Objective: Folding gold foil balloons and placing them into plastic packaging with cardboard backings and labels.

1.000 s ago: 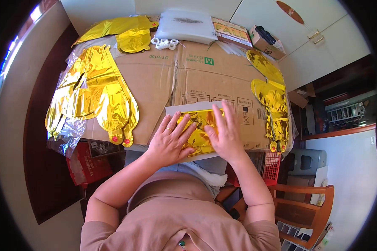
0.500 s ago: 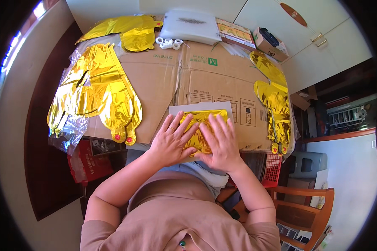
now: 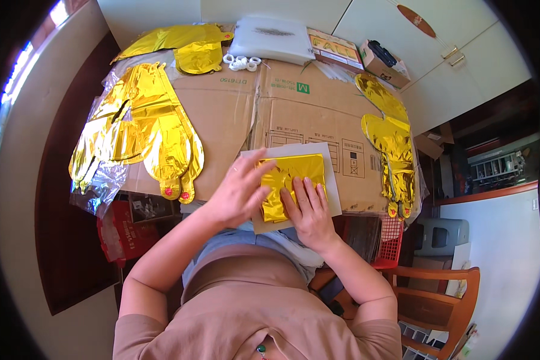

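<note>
In front of me a folded gold foil balloon [image 3: 297, 168] lies on a light grey card [image 3: 332, 198] at the table's near edge. My right hand [image 3: 311, 213] rests on the lower right part of the foil, fingers stretched out and pressing it flat. My left hand [image 3: 240, 191] is raised at the foil's left edge, fingers apart and holding nothing; its fingertips are slightly blurred. Flat gold foil balloons [image 3: 144, 120] lie spread on the left. Another stack of gold foil balloons [image 3: 390, 144] lies along the right edge.
Flattened cardboard [image 3: 216, 120] covers the table. At the back are more gold foil [image 3: 180, 45], white ribbon rolls [image 3: 243, 62], a stack of clear plastic bags [image 3: 271, 39] and a small open box [image 3: 385, 66]. A wooden chair [image 3: 462, 294] and a red basket [image 3: 390, 240] stand at the right.
My left hand has lifted off the foil and shifted left. My right hand has slid down toward me, baring more of the folded foil.
</note>
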Motion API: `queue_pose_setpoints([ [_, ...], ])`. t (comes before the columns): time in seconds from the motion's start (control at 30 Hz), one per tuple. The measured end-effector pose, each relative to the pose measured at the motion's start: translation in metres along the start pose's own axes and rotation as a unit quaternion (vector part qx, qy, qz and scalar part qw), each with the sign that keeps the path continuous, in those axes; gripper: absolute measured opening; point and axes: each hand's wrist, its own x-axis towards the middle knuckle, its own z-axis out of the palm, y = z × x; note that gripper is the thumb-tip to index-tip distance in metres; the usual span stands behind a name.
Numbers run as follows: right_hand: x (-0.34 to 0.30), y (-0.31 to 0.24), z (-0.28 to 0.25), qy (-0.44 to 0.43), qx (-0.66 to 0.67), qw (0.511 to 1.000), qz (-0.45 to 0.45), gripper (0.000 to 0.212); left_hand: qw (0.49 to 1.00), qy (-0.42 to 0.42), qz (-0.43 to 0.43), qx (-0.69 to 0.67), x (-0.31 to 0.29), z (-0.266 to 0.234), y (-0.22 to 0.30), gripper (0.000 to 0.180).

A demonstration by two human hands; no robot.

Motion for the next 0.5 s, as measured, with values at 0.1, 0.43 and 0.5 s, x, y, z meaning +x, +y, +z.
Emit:
queue_pose_setpoints([
  [0.1, -0.009, -0.001, -0.002, 0.022, 0.028, 0.999, -0.019, 0.048, 0.988, 0.105, -0.071, -0.085, 0.019, -0.017, -0.001, 0.037],
  [0.43, -0.024, -0.01, -0.004, 0.066, 0.078, 0.992, -0.08, 0.045, 0.906, -0.303, -0.231, -0.182, 0.092, -0.027, -0.02, 0.031],
  [0.5, -0.025, -0.009, -0.005, 0.07, 0.086, 0.99, -0.082, 0.044, 0.895, -0.339, -0.231, -0.173, 0.097, -0.024, -0.017, 0.03],
])
